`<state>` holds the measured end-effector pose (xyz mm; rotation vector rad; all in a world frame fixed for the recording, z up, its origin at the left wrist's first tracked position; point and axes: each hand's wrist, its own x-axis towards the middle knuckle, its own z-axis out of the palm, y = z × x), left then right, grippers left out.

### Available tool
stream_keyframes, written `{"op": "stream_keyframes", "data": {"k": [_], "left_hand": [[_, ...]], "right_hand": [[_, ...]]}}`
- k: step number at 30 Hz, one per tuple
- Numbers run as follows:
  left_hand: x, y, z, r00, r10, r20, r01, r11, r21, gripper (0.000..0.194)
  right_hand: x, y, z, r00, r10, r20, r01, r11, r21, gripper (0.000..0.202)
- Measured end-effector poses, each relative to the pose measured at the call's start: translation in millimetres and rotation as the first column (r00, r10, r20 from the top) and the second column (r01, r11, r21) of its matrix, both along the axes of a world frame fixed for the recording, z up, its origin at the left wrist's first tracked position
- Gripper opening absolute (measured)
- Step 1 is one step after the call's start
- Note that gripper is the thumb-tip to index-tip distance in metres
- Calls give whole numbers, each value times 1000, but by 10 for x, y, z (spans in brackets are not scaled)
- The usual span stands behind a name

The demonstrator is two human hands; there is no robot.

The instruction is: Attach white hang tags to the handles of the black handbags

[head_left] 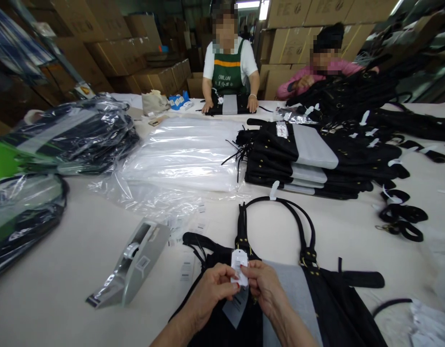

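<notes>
A black handbag with a grey band down its middle lies in front of me, its looped handles stretched away across the table. Over its left part, my left hand pinches the left edge of a small white tag. My right hand holds the same tag from the right, fingers closed on it. Below the tag, a pale label hangs against the bag, partly covered by my fingers.
A grey tape dispenser stands left of the bag. Beyond are clear plastic bags, stacked black bags and wrapped bags. Loose straps lie right. Two people work across the table.
</notes>
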<state>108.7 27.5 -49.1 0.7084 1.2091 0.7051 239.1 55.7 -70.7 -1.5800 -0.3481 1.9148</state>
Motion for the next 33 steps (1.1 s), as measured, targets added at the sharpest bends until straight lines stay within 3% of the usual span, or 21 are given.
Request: {"op": "stream_keyframes", "data": {"k": [3,6,11,15,19,24,27,29,33], "left_hand": [[109,-86,12,996,67,57,-67,998,-1,28],[150,-117,30,984,171,39,-172,985,25,21],[72,-63,12,986,162,41,-162,987,5,26],[24,-30,-24,975,220,39,-220,976,-7,31],[12,-31,-47,965,259,38,-259,966,-12,35],[-66,-61,2,954,296,-47,-298,954,-34,40],[-186,-218,98,953,276,-124,-281,960,-25,42],[-271,-423,123,955,223,-198,-227,974,1,42],[-348,-933,-72,953,126,-277,-104,990,93,39]], "right_hand": [[-51,-16,-30,1000,4,18,-4,1000,26,31],[-65,-45,-14,998,68,10,-69,995,68,33],[-7,-106,70,981,181,66,-191,961,201,38],[28,-135,115,960,264,87,-278,916,288,35],[14,-147,97,977,213,-10,-201,933,299,36],[12,-138,30,994,55,97,-83,945,317,38],[116,-206,34,971,-17,239,-82,915,396,41],[269,-337,51,908,-4,419,-196,880,432,38],[840,-789,-1,718,-8,696,-422,790,445,27]]}}
